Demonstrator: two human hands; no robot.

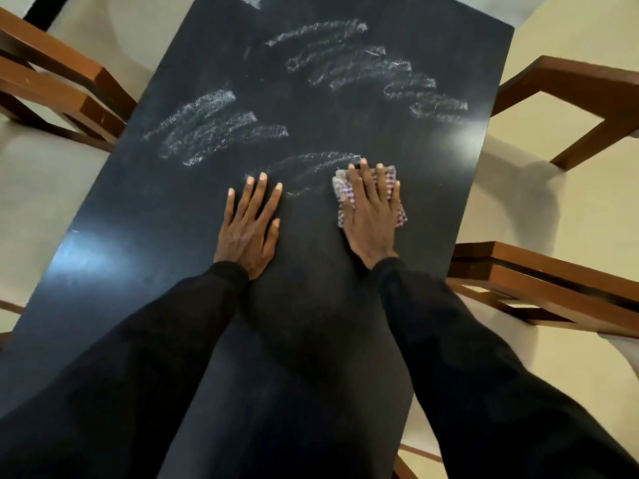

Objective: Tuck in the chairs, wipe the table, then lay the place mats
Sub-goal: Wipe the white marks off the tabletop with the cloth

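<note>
The checked purple-and-white cloth (391, 178) lies flat on the dark table (166, 219), just right of the frame's centre. The person's right hand (371, 216) presses down on it, palm flat and fingers straight and slightly spread, so the fabric shows only at the edges of the hand; nothing is curled around it. Just to the left, well apart from the cloth, the left hand (250, 229) rests palm-down on the bare tabletop, its fingers likewise stretched out and fanned. Both arms, in black sleeves (466, 357), reach in from the bottom of the frame.

Above the hands, pale whitish streaks (214, 129) mark the dark surface in curved bands: one cluster left of centre, another sweeping across the upper right, and a fainter arc just above the fingertips.

Brown wooden chairs flank the table: one chair frame (69, 84) in the upper left meets the table's edge, a second chair (570, 84) stands in the upper right, and a third chair (553, 281) at middle right touches the table's side. A cream floor (570, 22) shows beyond.
</note>
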